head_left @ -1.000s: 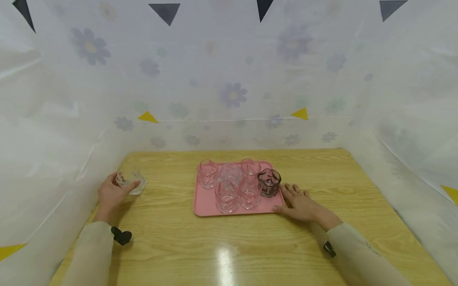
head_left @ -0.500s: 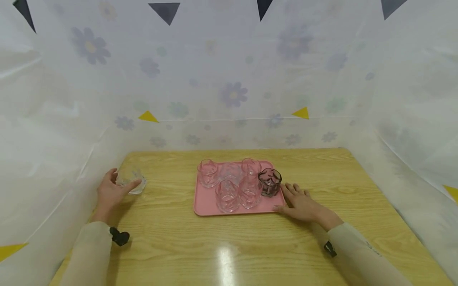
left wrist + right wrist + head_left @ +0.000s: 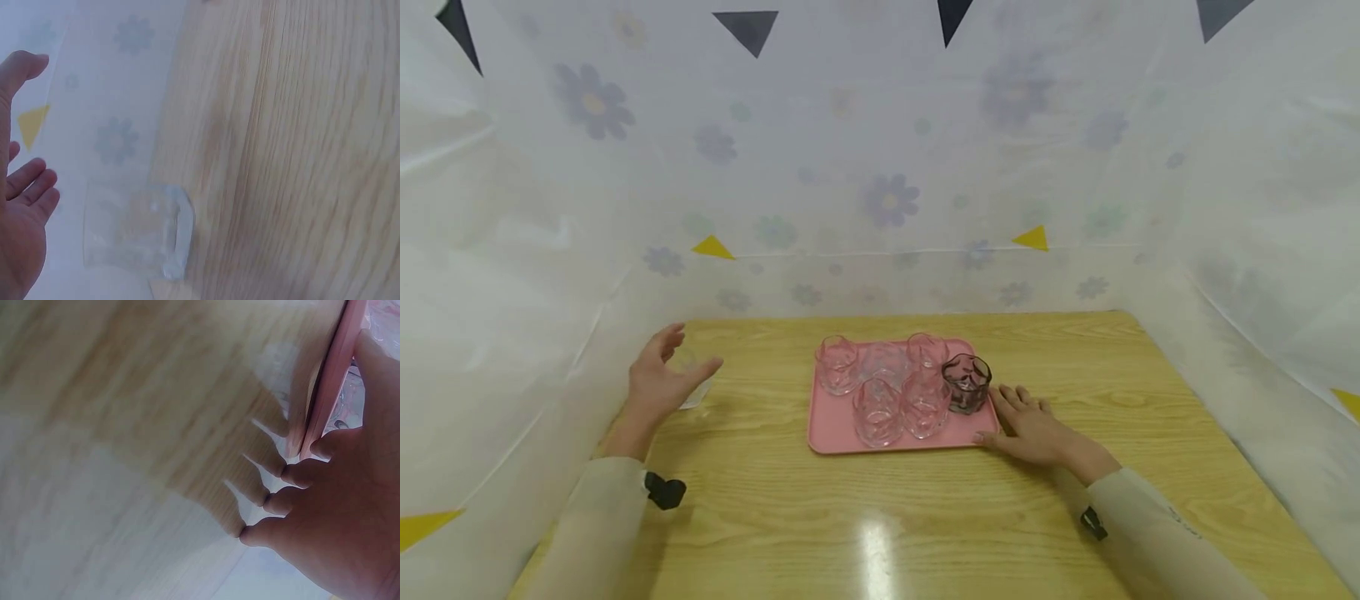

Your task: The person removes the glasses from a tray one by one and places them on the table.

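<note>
A clear drinking glass (image 3: 696, 395) stands upright on the table at the left, partly hidden by my left hand (image 3: 661, 379). That hand is raised above the glass, thumb and fingers spread apart and holding nothing. In the left wrist view the glass (image 3: 134, 231) shows whole, with a gap between it and the fingers (image 3: 39, 187). My right hand (image 3: 1033, 429) lies at the right end of a pink tray (image 3: 830, 425), its thumb touching the rim and its fingers extended beside it. Several clear glasses (image 3: 877, 414) and one dark purplish glass (image 3: 966, 385) stand on the tray.
The wooden table (image 3: 760, 508) carries the tray near its middle. Translucent sheeting with flowers and triangles forms a back wall (image 3: 820, 183) and walls on both sides. My left forearm (image 3: 606, 508) runs close to the left sheet.
My left hand has let go of the clear glass and moved up and slightly right. The glass stays on the table. My right hand and the tray have not visibly moved.
</note>
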`<state>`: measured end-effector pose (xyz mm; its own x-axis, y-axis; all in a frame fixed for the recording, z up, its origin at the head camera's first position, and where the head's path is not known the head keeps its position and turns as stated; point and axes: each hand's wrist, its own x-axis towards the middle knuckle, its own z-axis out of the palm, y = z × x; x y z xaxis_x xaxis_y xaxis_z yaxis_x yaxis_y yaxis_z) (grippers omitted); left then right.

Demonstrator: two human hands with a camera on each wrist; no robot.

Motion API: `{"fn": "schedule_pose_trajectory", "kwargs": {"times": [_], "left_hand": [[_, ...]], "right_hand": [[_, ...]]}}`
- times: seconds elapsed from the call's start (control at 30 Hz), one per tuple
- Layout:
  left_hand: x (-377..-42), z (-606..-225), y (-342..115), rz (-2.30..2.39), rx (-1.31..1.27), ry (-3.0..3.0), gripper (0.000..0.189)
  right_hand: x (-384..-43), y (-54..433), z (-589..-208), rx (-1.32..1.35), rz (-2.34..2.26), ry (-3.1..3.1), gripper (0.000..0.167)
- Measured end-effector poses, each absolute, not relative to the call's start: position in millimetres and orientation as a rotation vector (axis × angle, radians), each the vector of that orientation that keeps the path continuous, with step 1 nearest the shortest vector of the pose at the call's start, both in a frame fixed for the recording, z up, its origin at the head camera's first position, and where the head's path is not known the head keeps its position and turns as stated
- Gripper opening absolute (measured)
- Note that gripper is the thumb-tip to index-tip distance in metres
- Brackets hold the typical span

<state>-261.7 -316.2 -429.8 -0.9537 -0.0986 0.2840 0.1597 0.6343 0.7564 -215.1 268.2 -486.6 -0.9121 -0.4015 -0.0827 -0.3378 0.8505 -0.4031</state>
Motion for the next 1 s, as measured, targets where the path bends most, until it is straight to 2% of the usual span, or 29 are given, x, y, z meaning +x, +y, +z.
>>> {"fn": "schedule_pose_trajectory", "kwargs": {"times": [0.2,0.6,1.0], "left_hand": [[-264,-428,-287,-1.265,-0.205,-2.563,0.086],[-271,-435,-239,-1.380,-0.390,-2.560,0.084],[-280,-450,-199,-1.448,-0.455,-2.597,0.085]], "right_hand": [[-217,268,-485,-0.552,-0.498,2.871,0.097],[-218,269,-487,-0.541,-0.472,2.885,0.099],[-218,266,-485,-0.542,-0.478,2.865,0.100]]}}
